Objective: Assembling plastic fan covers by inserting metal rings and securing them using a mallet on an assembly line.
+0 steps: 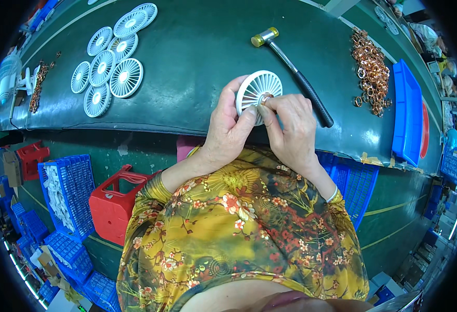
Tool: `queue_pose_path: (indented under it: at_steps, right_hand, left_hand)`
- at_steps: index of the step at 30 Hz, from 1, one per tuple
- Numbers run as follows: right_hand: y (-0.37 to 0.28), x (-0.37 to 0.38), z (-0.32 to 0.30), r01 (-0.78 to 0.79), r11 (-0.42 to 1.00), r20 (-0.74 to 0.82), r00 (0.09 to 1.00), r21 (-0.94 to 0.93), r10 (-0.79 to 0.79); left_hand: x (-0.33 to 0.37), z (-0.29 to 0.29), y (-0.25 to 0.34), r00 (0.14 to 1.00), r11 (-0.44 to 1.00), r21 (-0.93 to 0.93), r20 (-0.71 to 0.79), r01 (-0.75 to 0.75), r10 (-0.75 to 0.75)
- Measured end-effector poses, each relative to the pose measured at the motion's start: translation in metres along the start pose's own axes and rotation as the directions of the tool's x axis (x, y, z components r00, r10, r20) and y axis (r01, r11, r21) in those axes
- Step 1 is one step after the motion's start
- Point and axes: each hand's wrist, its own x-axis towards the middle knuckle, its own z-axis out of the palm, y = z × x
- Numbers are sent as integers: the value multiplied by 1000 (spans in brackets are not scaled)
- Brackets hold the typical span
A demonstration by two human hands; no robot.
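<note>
My left hand (224,129) is closed on the rim of a round white fan grille (257,87), holding it tilted above the near edge of the table. Fingers and thumb of my right hand (295,124) pinch a small copper-coloured ring (265,98) against the grille's hub. My fingertips partly cover the ring, so how it sits on the hub is hidden. Just beyond my right hand lies a mallet (292,67) with a yellow head and a black grip.
Several white grilles (102,67) lie overlapping on the green table (197,57) at the left. Far right, copper rings (371,70) are heaped beside a blue tray (406,114). Below the table at left stand a red stool (111,208) and a blue crate (85,192).
</note>
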Motion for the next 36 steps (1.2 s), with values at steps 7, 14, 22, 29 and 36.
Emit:
queue_pose_path:
  at_steps: [7, 14, 22, 29, 36]
  right_hand:
    - [5, -2, 5, -26, 997, -44, 999, 71, 29]
    - [12, 1, -28, 289, 956, 33, 956, 43, -291]
    - [35, 1, -20, 118, 956, 66, 988, 268, -141]
    - [131, -19, -58, -437, 705, -410, 884, -558, 223]
    - [149, -60, -98, -537, 799, -139, 843, -269, 520]
  left_hand:
    - [-1, -6, 2, 997, 995, 103, 80, -2, -7]
    - [-4, -14, 31, 913, 920, -240, 343, 311, -220]
    - [11, -8, 16, 977, 995, 85, 210, -52, 33]
    - [27, -45, -3, 860, 175, 872, 383, -457, 338]
    - [18, -44, 10, 873, 189, 910, 270, -369, 406]
